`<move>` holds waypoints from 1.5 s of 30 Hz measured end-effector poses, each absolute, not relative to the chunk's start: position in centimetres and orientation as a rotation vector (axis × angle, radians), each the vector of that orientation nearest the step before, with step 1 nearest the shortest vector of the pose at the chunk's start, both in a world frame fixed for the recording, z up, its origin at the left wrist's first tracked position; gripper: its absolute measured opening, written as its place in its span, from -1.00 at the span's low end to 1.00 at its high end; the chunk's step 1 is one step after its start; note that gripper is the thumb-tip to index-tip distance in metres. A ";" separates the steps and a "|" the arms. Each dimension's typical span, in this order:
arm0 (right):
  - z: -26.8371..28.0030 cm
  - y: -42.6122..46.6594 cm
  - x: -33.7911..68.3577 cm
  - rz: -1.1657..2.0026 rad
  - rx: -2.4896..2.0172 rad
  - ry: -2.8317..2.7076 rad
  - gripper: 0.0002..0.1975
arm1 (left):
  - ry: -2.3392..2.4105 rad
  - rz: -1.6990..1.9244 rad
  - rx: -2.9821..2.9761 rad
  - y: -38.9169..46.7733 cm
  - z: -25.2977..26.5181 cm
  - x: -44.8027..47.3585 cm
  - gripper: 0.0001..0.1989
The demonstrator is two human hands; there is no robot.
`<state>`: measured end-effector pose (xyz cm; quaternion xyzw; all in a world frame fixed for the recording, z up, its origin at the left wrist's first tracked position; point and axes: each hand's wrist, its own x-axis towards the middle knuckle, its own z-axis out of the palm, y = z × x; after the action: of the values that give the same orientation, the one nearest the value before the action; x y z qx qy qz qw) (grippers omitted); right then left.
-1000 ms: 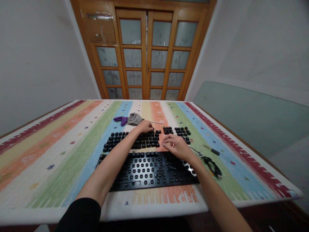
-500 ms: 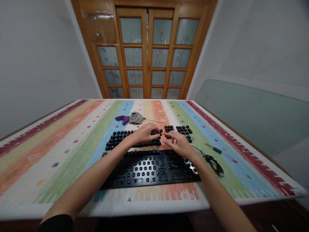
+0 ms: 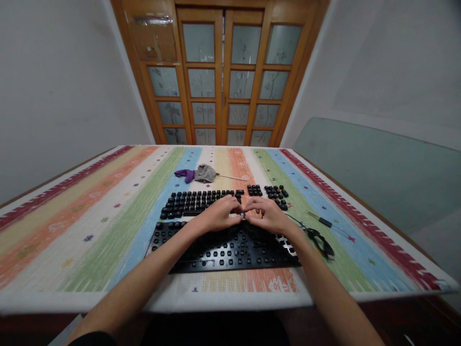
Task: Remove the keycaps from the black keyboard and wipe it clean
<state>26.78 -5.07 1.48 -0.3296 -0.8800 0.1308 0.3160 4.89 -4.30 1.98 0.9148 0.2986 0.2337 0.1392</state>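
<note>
Over the back edge of a black keyboard [image 3: 216,252] with most of its keycaps off, my two hands meet. My left hand [image 3: 224,212] pinches a small dark keycap [image 3: 242,215] between thumb and fingers. My right hand [image 3: 265,214] closes on the same small piece from the other side; its details are too small to make out. Behind the hands, loose black keycaps [image 3: 196,197] lie in rows laid out like a keyboard, partly covered by my left hand. Further loose keycaps [image 3: 275,193] lie in groups at the right.
A grey and purple cloth duster [image 3: 205,173] with a thin rod lies beyond the keycaps. To the right are a black-handled tool [image 3: 324,223] with thin wire prongs and a coiled black cable [image 3: 320,242]. A striped tablecloth [image 3: 118,226] covers the table.
My left hand has moved down from the keycap rows toward the keyboard. My right hand has drawn in beside it, and both now meet at a small keycap. The view has shifted slightly.
</note>
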 end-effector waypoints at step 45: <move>0.7 -5.0 26.5 0.284 -0.982 -2.694 -0.84 | 0.883 0.421 2.779 -4.5 0.9 6.4 -0.90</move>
<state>26.50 -5.00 0.74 -0.3381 -0.9270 0.0976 0.1299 6.42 -4.53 0.89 0.9387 0.2984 0.1422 0.0975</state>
